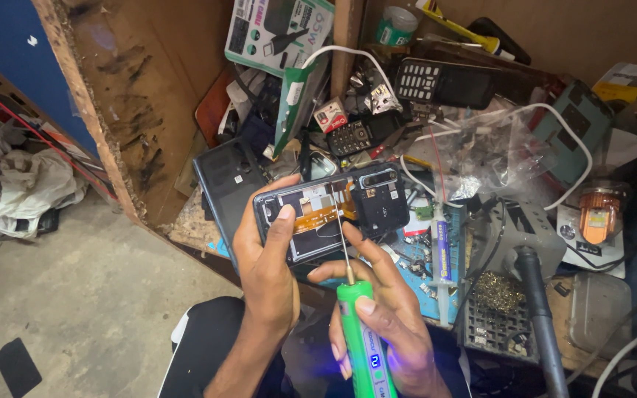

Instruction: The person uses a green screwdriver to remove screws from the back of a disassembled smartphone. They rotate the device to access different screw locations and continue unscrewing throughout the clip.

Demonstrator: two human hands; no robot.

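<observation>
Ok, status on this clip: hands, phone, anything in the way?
Left hand grips opened phone. Right hand holds green electric screwdriver, bit on phone. Nothing blocking.

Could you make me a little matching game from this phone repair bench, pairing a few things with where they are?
Things:
1. opened phone
2. green electric screwdriver
3. keypad phone
4. syringe

Places:
A. lying on the blue mat
B. held in the left hand
C. at the back of the bench
D. held in the right hand

Pairs: 1-B, 2-D, 3-C, 4-A
</observation>
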